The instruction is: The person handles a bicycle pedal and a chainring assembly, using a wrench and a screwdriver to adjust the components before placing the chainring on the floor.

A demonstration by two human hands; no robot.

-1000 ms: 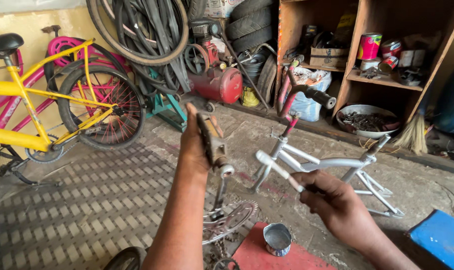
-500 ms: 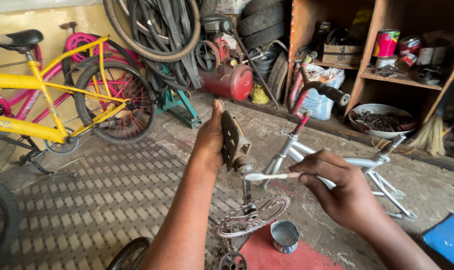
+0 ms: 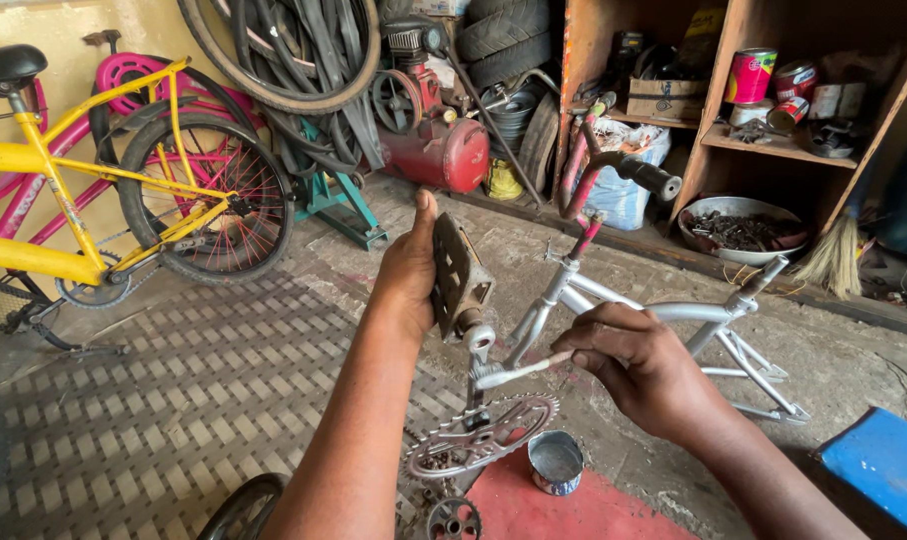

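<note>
The rusty brown block-shaped bicycle pedal [image 3: 457, 272] is standing upright at the top of a grey metal crank arm [image 3: 473, 372], near the middle of the view and above the floor. The left hand [image 3: 409, 268] is wrapping around the pedal from its left side, thumb pointing up, its grip closed on the pedal body. The crank arm is running down to a silver toothed chainring [image 3: 483, 436], which is lying tilted just below the hands. The right hand [image 3: 641, 364] is closing its grip on the handle of a slim silver metal wrench [image 3: 513, 372], whose head is meeting the crank arm just below the pedal. A small round tin can with a grey interior [image 3: 556, 461] is sitting on a red patch of floor [image 3: 553, 510], just beside the chainring. A silver bare bicycle frame with a red fork stem [image 3: 663, 310] is lying on the concrete floor behind the hands. Farther left, a yellow bicycle [image 3: 93, 190] is standing in front of a pink one [image 3: 133, 75]. A red air compressor tank [image 3: 435, 152] is resting against the back wall, and a wooden shelf unit with cans [image 3: 773, 110] is standing at the right.
</note>
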